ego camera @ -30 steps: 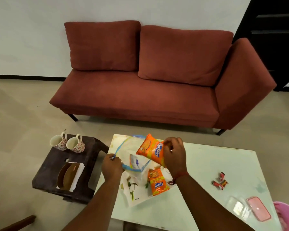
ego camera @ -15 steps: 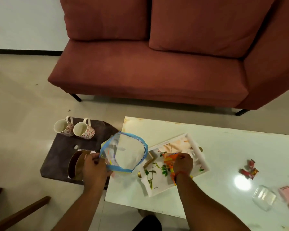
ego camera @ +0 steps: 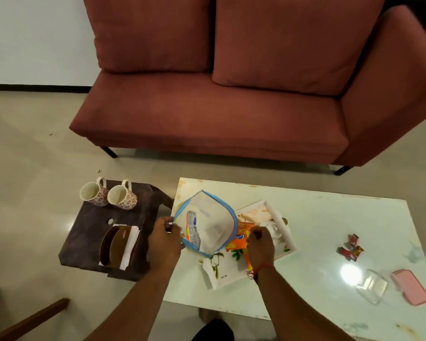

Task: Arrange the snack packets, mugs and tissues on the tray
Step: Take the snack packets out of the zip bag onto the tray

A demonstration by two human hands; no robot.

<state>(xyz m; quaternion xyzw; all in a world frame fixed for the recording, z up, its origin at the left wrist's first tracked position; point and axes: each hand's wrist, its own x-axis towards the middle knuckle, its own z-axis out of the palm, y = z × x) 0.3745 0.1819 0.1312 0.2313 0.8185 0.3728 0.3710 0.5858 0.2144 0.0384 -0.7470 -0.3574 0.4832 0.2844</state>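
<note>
You are holding a clear bag point(ego camera: 208, 226) with a blue rim over the near left corner of the white table point(ego camera: 330, 242), your left hand point(ego camera: 164, 239) pinching the rim's left side with curled fingers, the mouth gaping toward you. A silver packet point(ego camera: 193, 230) is standing on end inside it, long axis running near to far. Your right hand point(ego camera: 260, 244) is curling its fingers over an orange packet point(ego camera: 240, 238) that is lying on the tray point(ego camera: 278, 217); the tray is sitting askew, long axis slanting from near left to far right, one corner close to the table's near edge. Open tabletop is stretching right of the tray up to the candies point(ego camera: 351, 247), the clear box point(ego camera: 371, 286) and the pink lid point(ego camera: 411, 286). Two mugs point(ego camera: 108, 195) are standing side by side, touching, handles pointing away, at the far edge of the dark stool point(ego camera: 91, 225), with the tissues point(ego camera: 130, 242) in a holder nearer you.
</note>
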